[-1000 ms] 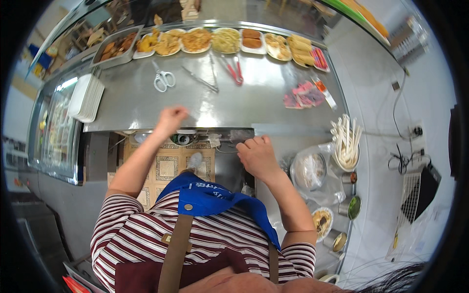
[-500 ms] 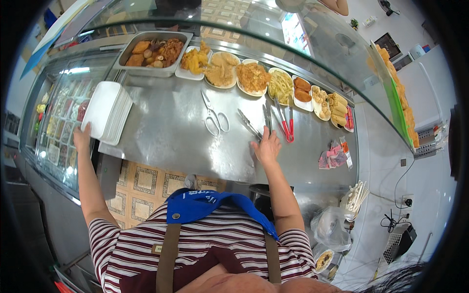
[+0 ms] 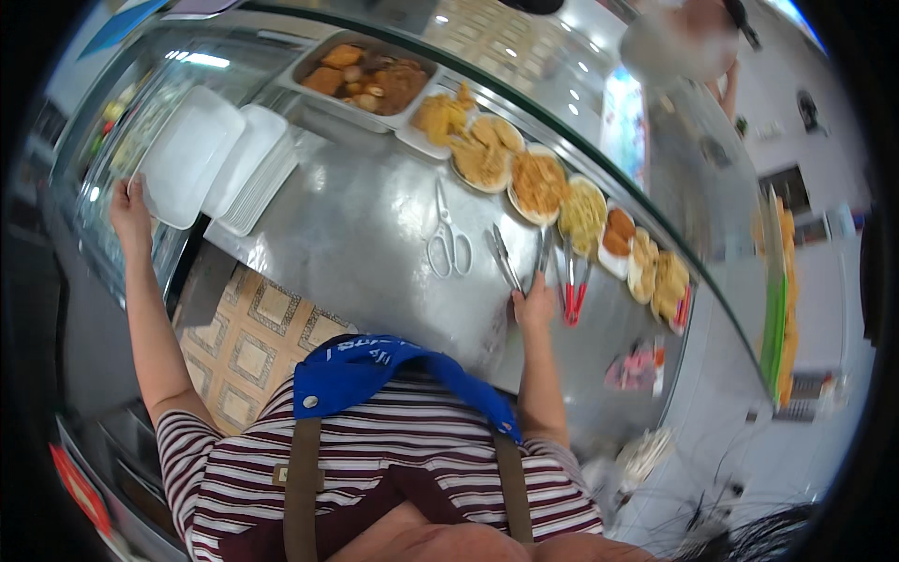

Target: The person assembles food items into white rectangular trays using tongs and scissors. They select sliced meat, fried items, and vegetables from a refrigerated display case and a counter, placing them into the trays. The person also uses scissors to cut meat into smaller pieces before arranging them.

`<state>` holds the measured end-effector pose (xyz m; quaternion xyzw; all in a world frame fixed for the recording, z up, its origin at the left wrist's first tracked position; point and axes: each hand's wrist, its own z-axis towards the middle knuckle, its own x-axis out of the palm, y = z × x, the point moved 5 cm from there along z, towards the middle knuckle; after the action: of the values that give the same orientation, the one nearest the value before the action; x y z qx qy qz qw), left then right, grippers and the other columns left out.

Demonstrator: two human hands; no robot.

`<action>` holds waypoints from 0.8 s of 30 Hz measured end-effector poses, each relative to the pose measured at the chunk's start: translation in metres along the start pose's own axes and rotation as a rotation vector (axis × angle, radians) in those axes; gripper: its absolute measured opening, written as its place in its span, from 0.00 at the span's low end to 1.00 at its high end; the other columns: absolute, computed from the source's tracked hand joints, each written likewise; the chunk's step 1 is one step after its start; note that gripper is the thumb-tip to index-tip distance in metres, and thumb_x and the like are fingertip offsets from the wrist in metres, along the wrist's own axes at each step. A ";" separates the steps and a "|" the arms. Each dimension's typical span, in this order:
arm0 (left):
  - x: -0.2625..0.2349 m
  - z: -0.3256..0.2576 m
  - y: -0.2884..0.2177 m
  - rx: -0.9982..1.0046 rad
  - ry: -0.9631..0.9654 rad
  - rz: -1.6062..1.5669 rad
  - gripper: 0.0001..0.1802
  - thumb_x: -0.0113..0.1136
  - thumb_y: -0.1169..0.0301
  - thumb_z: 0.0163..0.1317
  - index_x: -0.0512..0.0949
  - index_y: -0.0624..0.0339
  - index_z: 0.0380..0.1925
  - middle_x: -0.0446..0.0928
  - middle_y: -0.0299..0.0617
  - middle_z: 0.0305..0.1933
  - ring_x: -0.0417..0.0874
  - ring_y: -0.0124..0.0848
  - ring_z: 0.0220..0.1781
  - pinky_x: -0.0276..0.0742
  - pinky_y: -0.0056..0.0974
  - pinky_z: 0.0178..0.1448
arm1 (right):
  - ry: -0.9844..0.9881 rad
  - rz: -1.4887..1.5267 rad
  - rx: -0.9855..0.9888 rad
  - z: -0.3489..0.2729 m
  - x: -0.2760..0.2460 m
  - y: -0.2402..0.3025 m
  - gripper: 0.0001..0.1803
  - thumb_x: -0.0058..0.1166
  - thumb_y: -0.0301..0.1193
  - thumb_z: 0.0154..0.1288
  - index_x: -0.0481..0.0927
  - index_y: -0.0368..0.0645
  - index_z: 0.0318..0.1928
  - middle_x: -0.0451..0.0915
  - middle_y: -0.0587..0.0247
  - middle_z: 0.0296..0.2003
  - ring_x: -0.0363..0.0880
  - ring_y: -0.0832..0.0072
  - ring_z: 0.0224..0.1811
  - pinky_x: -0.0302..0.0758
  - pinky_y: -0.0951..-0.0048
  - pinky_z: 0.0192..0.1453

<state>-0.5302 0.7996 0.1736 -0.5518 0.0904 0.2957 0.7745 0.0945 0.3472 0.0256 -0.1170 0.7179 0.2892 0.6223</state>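
Observation:
My left hand (image 3: pixel 133 211) grips the near-left edge of a white rectangular tray (image 3: pixel 192 155), its thumb over the rim. That tray is apart from the stack of white trays (image 3: pixel 264 178) to its right and overlaps the glass display case. On the steel counter (image 3: pixel 356 234), my right hand (image 3: pixel 536 304) is closed around the lower end of a pair of tongs (image 3: pixel 543 253) with dark handles. Silver tongs (image 3: pixel 504 255) lie just to its left, red-handled tongs (image 3: pixel 574 292) just to its right. White-handled scissors (image 3: pixel 448 239) lie further left.
A steel pan of braised food (image 3: pixel 361 84) sits at the back left. Plates of fried food, such as one of orange-brown pieces (image 3: pixel 537 185), line the counter below a glass guard (image 3: pixel 506 98). A pink cloth (image 3: pixel 632 368) lies at the right. Someone stands beyond the glass.
My left hand has drawn the top tray off the stack to the left. My right hand, earlier spread over the tongs, has closed on the dark-handled pair. The view has turned.

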 end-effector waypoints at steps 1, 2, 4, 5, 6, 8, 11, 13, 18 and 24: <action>-0.022 -0.006 0.012 -0.110 -0.001 -0.194 0.09 0.54 0.67 0.64 0.75 0.60 0.40 0.79 0.40 0.32 0.79 0.32 0.27 0.72 0.34 0.29 | -0.020 0.057 -0.038 0.004 0.000 0.004 0.39 0.67 0.40 0.48 0.65 0.43 0.60 0.72 0.44 0.47 0.70 0.51 0.52 0.68 0.57 0.56; -0.032 -0.025 0.029 -0.241 0.074 -0.438 0.06 0.55 0.70 0.64 0.74 0.57 0.39 0.78 0.35 0.32 0.80 0.26 0.30 0.74 0.31 0.31 | -0.078 0.025 -0.106 0.007 0.001 0.005 0.41 0.68 0.40 0.46 0.64 0.42 0.60 0.71 0.43 0.47 0.68 0.51 0.53 0.68 0.56 0.55; -0.021 -0.091 -0.001 -0.590 0.123 -0.646 0.07 0.57 0.75 0.61 0.73 0.57 0.39 0.78 0.37 0.36 0.79 0.27 0.34 0.78 0.34 0.38 | -0.157 -0.050 -0.235 0.009 -0.001 0.008 0.38 0.68 0.41 0.45 0.68 0.43 0.57 0.71 0.42 0.48 0.68 0.49 0.52 0.67 0.53 0.54; -0.026 -0.123 0.025 -0.690 0.217 -0.836 0.08 0.57 0.77 0.59 0.73 0.58 0.38 0.77 0.37 0.39 0.80 0.28 0.36 0.79 0.36 0.42 | -0.138 -0.060 -0.238 0.012 -0.004 0.019 0.31 0.68 0.41 0.45 0.74 0.44 0.50 0.72 0.43 0.44 0.69 0.48 0.49 0.68 0.53 0.52; -0.028 -0.158 0.034 -0.699 0.264 -0.837 0.10 0.59 0.77 0.56 0.72 0.58 0.38 0.77 0.37 0.38 0.80 0.30 0.38 0.79 0.38 0.44 | -0.122 -0.076 -0.223 0.011 -0.004 0.028 0.24 0.67 0.42 0.46 0.79 0.45 0.43 0.73 0.44 0.40 0.71 0.48 0.46 0.68 0.53 0.50; -0.025 -0.224 0.016 -0.751 0.429 -0.904 0.18 0.63 0.80 0.47 0.72 0.57 0.40 0.78 0.37 0.43 0.81 0.32 0.45 0.79 0.39 0.52 | -0.179 -0.119 -0.232 0.020 0.006 0.019 0.18 0.67 0.41 0.47 0.80 0.42 0.34 0.73 0.44 0.37 0.70 0.49 0.43 0.68 0.52 0.48; -0.026 -0.306 0.027 -0.957 0.449 -1.064 0.37 0.62 0.84 0.40 0.68 0.61 0.57 0.77 0.42 0.51 0.80 0.37 0.50 0.76 0.43 0.57 | -0.299 -0.099 -0.181 0.026 0.018 -0.001 0.15 0.65 0.39 0.49 0.80 0.39 0.25 0.73 0.44 0.34 0.70 0.48 0.41 0.69 0.51 0.45; -0.030 -0.354 0.051 -1.036 0.483 -1.125 0.39 0.63 0.85 0.38 0.67 0.62 0.58 0.77 0.44 0.52 0.80 0.38 0.51 0.76 0.42 0.57 | -0.222 -0.033 -0.099 0.022 0.017 0.001 0.16 0.66 0.37 0.48 0.77 0.35 0.23 0.72 0.44 0.36 0.71 0.50 0.38 0.69 0.51 0.43; -0.066 -0.360 0.082 -1.001 0.590 -1.129 0.38 0.63 0.85 0.40 0.67 0.63 0.58 0.76 0.47 0.52 0.79 0.38 0.50 0.75 0.41 0.56 | -0.311 0.228 0.016 -0.003 0.016 -0.031 0.18 0.66 0.31 0.47 0.71 0.32 0.18 0.71 0.48 0.24 0.70 0.53 0.28 0.66 0.53 0.35; -0.167 -0.286 0.155 -0.958 0.281 -1.166 0.24 0.58 0.76 0.59 0.67 0.68 0.56 0.77 0.48 0.50 0.80 0.40 0.49 0.75 0.42 0.57 | -0.248 0.465 -0.290 -0.115 0.033 0.117 0.27 0.63 0.26 0.51 0.71 0.35 0.52 0.74 0.52 0.44 0.74 0.69 0.33 0.73 0.67 0.38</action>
<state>-0.6988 0.5137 0.0204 -0.8180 -0.2558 -0.2266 0.4628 -0.0690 0.3833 0.0326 -0.0011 0.5950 0.5356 0.5993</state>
